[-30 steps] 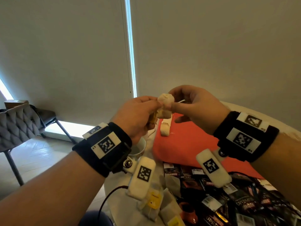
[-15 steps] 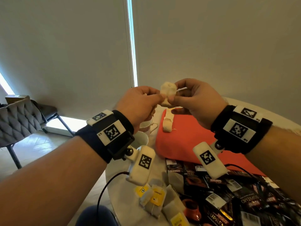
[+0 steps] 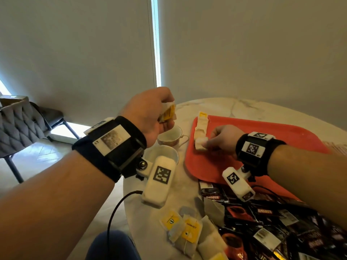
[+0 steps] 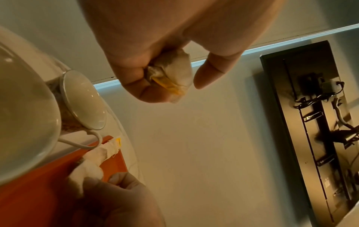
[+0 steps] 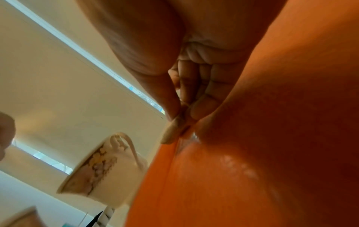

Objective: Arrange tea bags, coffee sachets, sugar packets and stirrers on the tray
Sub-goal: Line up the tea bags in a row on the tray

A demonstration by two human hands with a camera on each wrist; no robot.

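A red tray (image 3: 262, 139) lies on the round marble table. Along its left edge runs a row of white tea bags (image 3: 200, 128) with a yellow tag at the far end. My right hand (image 3: 216, 141) pinches a white tea bag (image 3: 201, 144) at the near end of that row, low on the tray (image 5: 252, 169). My left hand (image 3: 165, 113) hovers above a teacup and grips a bunch of tea bags with yellow tags (image 4: 170, 76). Loose tea bags (image 3: 184, 229) and dark coffee sachets (image 3: 262, 226) lie in a heap near the front.
A floral teacup (image 3: 170, 136) and a white cup (image 3: 161, 156) stand left of the tray (image 4: 38, 184). A grey chair (image 3: 16, 128) stands on the floor at the left. A cable (image 3: 116, 207) hangs off the table edge.
Both hands were together in the air on one tea bag. Now the right hand has come down with it onto the tray's left edge, and the left hand stays up, holding the other bags.
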